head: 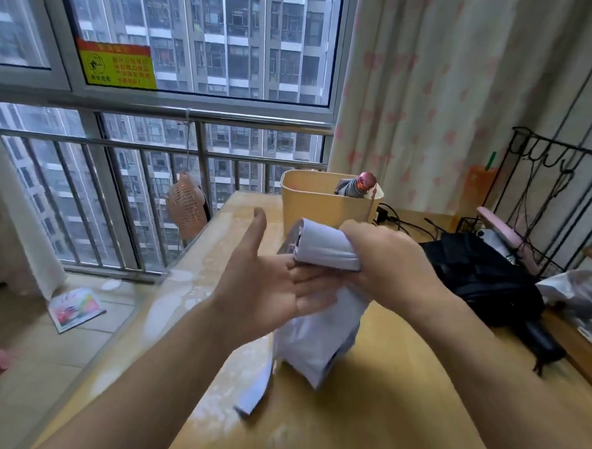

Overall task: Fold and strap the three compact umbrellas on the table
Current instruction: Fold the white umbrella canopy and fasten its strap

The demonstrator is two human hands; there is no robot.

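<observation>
The right hand [388, 263] grips the white umbrella [320, 332] with its fingers' ends hidden behind the rolled cloth, and the ends of the left hand's [260, 284] fingers vanish beneath the same bundle, which also hides the umbrella's handle. The loose flap [253, 399] low over the counter [380, 417] is motion-blurred, so whether it is the strap cannot be told. Only the reddish top of the binned umbrella [358, 188] clears the yellow bin [309, 204], and both forearms run off the bottom edge.
</observation>
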